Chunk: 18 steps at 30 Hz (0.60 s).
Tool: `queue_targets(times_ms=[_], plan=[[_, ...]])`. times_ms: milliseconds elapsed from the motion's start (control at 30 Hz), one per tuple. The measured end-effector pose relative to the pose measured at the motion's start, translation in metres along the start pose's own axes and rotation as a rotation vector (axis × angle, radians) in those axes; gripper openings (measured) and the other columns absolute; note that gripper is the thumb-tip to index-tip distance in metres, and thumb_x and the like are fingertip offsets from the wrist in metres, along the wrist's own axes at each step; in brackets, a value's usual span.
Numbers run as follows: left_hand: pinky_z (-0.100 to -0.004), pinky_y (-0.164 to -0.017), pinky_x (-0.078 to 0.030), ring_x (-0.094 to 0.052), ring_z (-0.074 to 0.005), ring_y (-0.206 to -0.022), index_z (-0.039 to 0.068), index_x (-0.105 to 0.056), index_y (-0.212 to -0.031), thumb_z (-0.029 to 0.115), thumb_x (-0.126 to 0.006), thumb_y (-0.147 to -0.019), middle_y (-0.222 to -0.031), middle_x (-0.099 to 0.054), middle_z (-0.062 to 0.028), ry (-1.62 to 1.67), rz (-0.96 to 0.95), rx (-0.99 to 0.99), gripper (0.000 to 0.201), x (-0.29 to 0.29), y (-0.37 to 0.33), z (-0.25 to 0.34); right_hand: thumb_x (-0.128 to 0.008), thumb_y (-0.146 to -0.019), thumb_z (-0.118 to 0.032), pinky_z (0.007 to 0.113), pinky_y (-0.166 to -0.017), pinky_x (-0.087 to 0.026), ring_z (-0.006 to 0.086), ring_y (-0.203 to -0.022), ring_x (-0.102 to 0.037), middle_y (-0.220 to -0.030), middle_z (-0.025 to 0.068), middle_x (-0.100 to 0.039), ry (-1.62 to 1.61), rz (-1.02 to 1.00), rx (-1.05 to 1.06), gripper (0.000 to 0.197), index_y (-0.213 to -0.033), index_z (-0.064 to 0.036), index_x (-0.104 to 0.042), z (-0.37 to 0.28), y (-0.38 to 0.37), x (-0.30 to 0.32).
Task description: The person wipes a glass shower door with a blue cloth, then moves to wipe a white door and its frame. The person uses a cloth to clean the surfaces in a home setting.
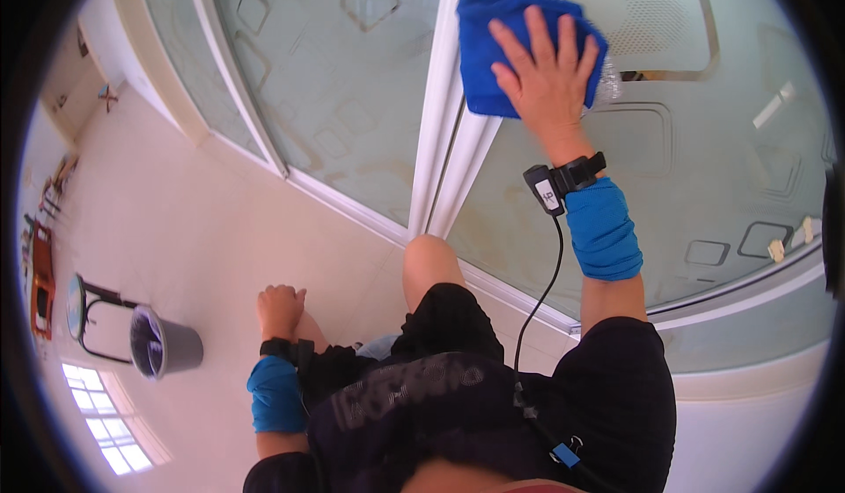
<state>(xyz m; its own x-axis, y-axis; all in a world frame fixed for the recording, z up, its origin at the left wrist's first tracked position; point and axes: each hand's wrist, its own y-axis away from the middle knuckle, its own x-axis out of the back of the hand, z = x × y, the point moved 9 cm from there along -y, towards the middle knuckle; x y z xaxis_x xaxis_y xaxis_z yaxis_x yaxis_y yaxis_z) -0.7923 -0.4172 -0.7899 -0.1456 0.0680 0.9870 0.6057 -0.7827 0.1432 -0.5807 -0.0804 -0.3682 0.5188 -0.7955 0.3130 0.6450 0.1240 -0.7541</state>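
Note:
My right hand [547,79] lies flat with spread fingers on a blue cloth [480,48], pressing it against the glass door [616,150] and over part of the white door frame [440,106]. A patch of crinkled clear plastic [609,84] shows past the cloth's right edge, and more at its top. Low on the left, my left hand [282,308] rests by my bent leg with its fingers curled in; I see nothing in it. Both forearms wear blue sleeves and black wrist straps.
A grey bin [167,345] stands on the pale floor [202,229] to the left, beside a stool with black legs [106,298]. Another frosted glass panel [334,79] with square patterns is left of the frame. A black cable [541,304] runs down from my right wrist.

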Motion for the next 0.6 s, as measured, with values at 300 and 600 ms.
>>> queue_targets(times_ms=[300, 600], plan=[[-0.0501, -0.08, -0.054, -0.069, -0.0373, -0.086, 0.008, -0.078, -0.083, 0.046, -0.062, -0.091, -0.085, -0.073, -0.0165, 0.092, -0.048, 0.046, 0.043, -0.022, -0.045, 0.014, -0.059, -0.095, -0.045, 0.067, -0.114, -0.02, 0.0408, -0.144, -0.034, -0.16, 0.0085, -0.039, 0.248, -0.098, -0.22, 0.058, -0.148, -0.0222, -0.051, 0.045, 0.049, -0.023], [-0.0497, -0.076, -0.053, -0.068, -0.037, -0.081, 0.007, -0.078, -0.078, 0.046, -0.065, -0.09, -0.08, -0.072, -0.0157, 0.09, 0.02, -0.059, 0.043, -0.003, -0.046, 0.002, -0.062, -0.093, -0.043, 0.055, -0.103, -0.035, 0.0255, -0.143, -0.039, -0.157, 0.0003, -0.044, 0.115, -0.461, 0.053, 0.052, -0.14, -0.0212, -0.056, -0.041, 0.171, -0.033]])
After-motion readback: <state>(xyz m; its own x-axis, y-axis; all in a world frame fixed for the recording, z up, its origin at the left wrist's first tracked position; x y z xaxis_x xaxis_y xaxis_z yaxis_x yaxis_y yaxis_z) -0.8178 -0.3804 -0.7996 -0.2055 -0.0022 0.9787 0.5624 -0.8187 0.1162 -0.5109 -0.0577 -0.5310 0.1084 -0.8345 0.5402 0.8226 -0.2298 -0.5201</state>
